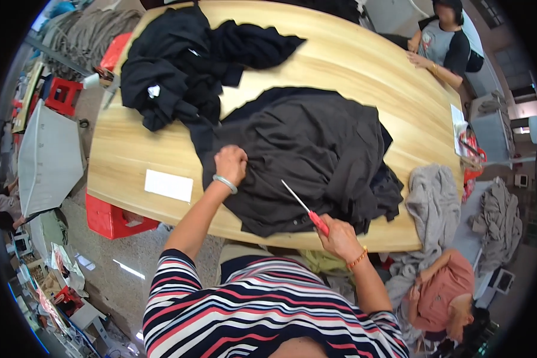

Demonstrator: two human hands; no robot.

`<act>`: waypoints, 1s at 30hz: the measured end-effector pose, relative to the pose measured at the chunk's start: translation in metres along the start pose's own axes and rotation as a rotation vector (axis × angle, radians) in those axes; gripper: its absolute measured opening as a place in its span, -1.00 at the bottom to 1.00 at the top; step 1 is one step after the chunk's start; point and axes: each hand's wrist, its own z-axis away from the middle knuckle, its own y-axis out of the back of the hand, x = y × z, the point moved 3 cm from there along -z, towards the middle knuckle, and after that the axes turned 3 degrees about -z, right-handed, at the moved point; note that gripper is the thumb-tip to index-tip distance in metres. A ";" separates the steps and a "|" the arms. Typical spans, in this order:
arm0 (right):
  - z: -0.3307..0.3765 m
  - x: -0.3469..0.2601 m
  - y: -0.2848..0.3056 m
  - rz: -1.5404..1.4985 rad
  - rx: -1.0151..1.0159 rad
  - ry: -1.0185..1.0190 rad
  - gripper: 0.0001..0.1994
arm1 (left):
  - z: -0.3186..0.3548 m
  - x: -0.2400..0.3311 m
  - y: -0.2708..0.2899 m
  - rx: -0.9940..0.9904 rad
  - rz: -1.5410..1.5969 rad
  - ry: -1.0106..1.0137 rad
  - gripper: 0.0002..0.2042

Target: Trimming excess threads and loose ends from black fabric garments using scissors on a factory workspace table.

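Note:
A dark charcoal garment lies spread and wrinkled across the middle of the table. My left hand, a pale bangle at its wrist, is closed on a fold near the garment's left side. In my right hand is a red-handled tool with a long, narrow metal shaft. Its tip points up and left above the cloth; whether it is a blade or a spike I cannot make out. A heap of black garments with small white labels lies at the far left, against the charcoal garment.
The wooden table carries a white paper card at the left. A grey knit piece hangs over its right edge. Red stools stand at the left. One person is at the far right; another is at the near right.

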 end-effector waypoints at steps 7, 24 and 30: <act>0.000 0.012 0.003 -0.100 0.106 -0.032 -0.77 | -0.036 0.048 0.071 0.026 0.615 0.046 -0.92; -0.032 0.032 0.020 -0.394 0.579 -0.186 -0.77 | -0.304 -0.289 0.433 1.238 -0.150 -0.073 -0.74; -0.012 0.069 0.012 -0.288 0.749 -0.426 -0.84 | -0.186 -0.064 0.149 0.292 0.152 -0.314 -0.81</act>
